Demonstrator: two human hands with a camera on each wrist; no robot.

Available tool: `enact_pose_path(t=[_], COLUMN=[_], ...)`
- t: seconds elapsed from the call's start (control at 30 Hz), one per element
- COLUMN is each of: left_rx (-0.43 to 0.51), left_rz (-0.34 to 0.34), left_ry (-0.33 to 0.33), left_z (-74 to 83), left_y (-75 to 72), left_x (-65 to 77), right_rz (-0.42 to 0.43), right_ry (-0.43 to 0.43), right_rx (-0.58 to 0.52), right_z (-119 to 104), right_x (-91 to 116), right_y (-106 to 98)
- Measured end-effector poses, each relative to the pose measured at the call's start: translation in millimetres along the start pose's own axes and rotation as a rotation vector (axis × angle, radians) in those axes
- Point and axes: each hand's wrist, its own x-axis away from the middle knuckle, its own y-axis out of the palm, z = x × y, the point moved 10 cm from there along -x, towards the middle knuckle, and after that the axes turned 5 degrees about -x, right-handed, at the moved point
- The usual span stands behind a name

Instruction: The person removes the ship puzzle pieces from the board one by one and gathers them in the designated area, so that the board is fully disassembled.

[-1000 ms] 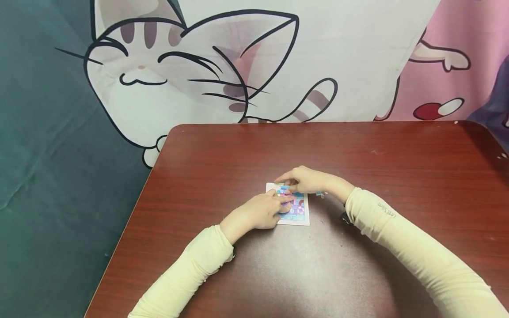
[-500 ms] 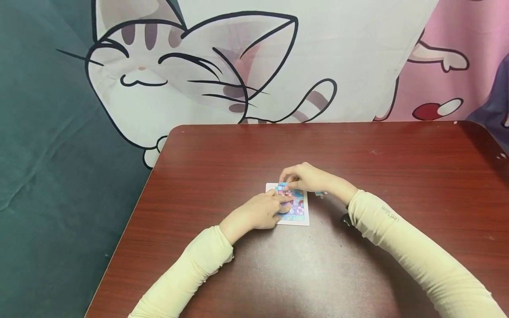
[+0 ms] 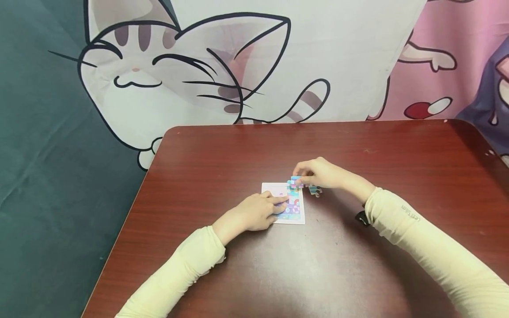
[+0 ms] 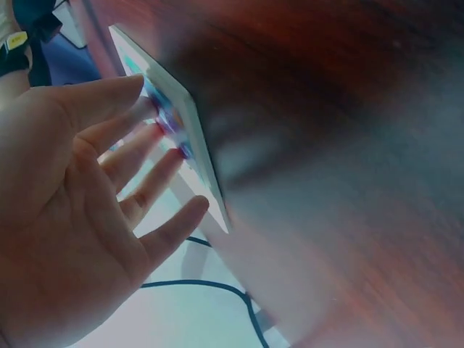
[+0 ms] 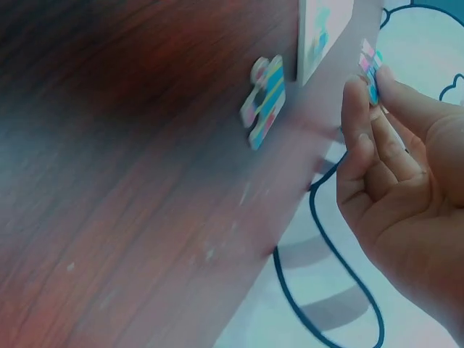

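A small jigsaw puzzle in a white-bordered tray (image 3: 303,215) lies on the table, its pieces blue, purple and pink. My left hand (image 3: 256,213) rests on it with fingers extended, and in the left wrist view the fingertips (image 4: 177,154) reach its face. Thumb and fingers of my right hand (image 3: 325,173) pinch a blue-and-pink puzzle piece (image 5: 369,67) above the tray's far right corner. The tray's far left part shows pale backing. Just right of the tray, another puzzle piece (image 3: 313,190) with blue and yellow stripes lies on the wood (image 5: 268,98).
The reddish-brown table (image 3: 222,154) has its far edge against a hanging cloth (image 3: 278,66) printed with a cartoon cat. A dark band (image 3: 362,218) shows at my right wrist.
My right hand lifts the puzzle piece from the tray's far end and carries it rightward, uncovering pale backing. My left hand keeps its place on the puzzle; the head view shifts slightly.
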Motion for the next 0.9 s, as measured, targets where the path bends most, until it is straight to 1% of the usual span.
enact_pose_path(t=[0.17, 0.27, 0.37, 0.57, 0.9], left_rx=[0.025, 0.049, 0.074, 0.103, 0.113], left_rz=[0.005, 0.006, 0.005, 0.008, 0.012], left_ry=[0.001, -0.001, -0.002, 0.001, -0.002], left_z=[-2.0, -2.1, -2.5, -3.9, -2.8], left_y=[-0.8, -1.6, -1.4, 0.8, -0.4], left_x=[-2.3, -2.2, -0.9, 0.4, 2.1], right_rz=[0.019, 0.04, 0.05, 0.047, 0.049], right_ry=[-0.008, 0.003, 0.031, 0.082, 0.139], right_rx=[0.022, 0.045, 0.053, 0.034, 0.027], right_z=[7.5, 12.8, 18.9, 29.0, 51.3], right_x=[9.6, 15.5, 22.9, 36.6, 60.0], right_y=[-7.1, -11.3, -14.3, -17.3, -20.5])
